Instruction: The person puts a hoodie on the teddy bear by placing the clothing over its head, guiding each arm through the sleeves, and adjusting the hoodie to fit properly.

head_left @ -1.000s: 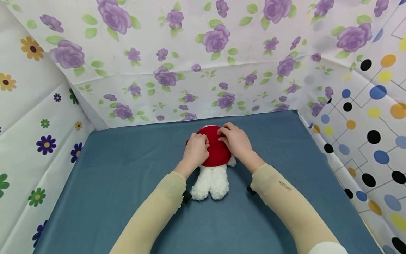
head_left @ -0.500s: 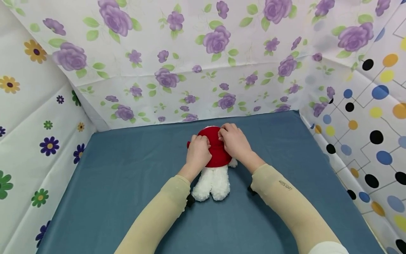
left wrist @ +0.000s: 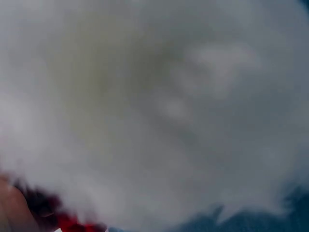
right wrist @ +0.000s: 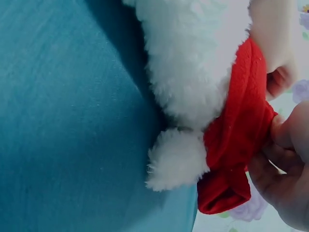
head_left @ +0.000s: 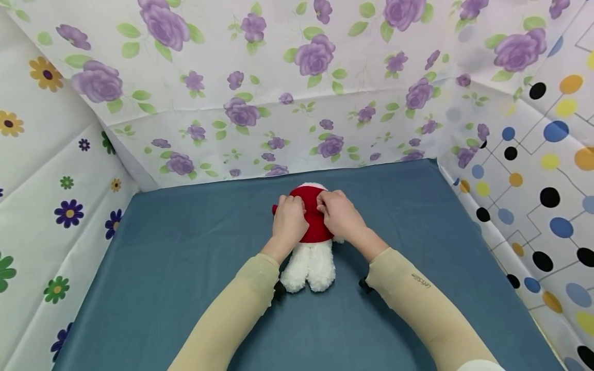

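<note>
A white plush toy [head_left: 308, 268] lies on the blue cloth, its two fluffy legs pointing towards me. A red toy shirt [head_left: 312, 234] covers its upper body. My left hand [head_left: 289, 221] holds the shirt on the left with curled fingers; their tips are hidden in the head view. On the other side my right hand [head_left: 342, 214] pinches the red cloth between thumb and fingers. In the right wrist view, a red sleeve [right wrist: 224, 191] hangs loose beside a stubby white arm [right wrist: 177, 159], which lies outside it. Blurred white fur [left wrist: 145, 121] fills most of the left wrist view.
A blue cloth [head_left: 195, 247] covers the tabletop. Purple-flowered sheeting [head_left: 278, 87] stands behind it, with daisy-patterned sheeting [head_left: 42, 232] on the left and dotted sheeting [head_left: 547, 206] on the right.
My right hand has moved slightly down and left, drawing the red cloth with it. More white shows above the shirt's top edge. My left hand stays nearly in place.
</note>
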Demonstrator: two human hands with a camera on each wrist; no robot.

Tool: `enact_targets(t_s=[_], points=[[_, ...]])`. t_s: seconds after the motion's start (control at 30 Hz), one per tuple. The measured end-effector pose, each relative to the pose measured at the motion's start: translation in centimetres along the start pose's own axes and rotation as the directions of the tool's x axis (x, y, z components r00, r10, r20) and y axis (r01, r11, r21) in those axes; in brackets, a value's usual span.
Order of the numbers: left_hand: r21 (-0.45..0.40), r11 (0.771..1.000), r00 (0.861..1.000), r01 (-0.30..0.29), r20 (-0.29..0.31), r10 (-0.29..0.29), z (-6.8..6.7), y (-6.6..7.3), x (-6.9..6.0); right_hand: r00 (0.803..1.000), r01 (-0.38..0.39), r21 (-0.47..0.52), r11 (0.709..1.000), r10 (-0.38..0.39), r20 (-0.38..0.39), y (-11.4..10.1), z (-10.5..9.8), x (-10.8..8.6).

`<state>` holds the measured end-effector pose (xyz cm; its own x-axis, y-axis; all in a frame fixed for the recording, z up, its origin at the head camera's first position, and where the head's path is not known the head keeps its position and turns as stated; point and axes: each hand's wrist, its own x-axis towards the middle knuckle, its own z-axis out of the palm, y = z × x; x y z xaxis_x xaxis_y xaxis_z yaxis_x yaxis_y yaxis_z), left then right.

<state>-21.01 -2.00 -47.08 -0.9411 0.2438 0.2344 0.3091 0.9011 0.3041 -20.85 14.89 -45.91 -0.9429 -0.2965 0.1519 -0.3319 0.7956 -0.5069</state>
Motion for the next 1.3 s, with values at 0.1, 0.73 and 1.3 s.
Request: enact_targets(t_s=[0.1,0.73,1.3], points=[[0.003,1.000,1.000,-0.006,0.002,0.006,0.1,-0.1,0.0,0.999,0.008,0.001,1.000,-0.008,0.032,0.0,0.3,0.0],[-0.413,0.910,0.983,-0.033,0.150,0.104,-2.3,-4.0,0.1,0.998,-0.026,0.016,1.000,0.025,0.052,0.7,0.0,0.5],[-0.135,0.989,0.998,-0.052,0.019,0.055,-1.9,-3.6,1.5,0.999,-0.029,-0.133,0.991,0.026,-0.029,0.1,0.1,2.4]])
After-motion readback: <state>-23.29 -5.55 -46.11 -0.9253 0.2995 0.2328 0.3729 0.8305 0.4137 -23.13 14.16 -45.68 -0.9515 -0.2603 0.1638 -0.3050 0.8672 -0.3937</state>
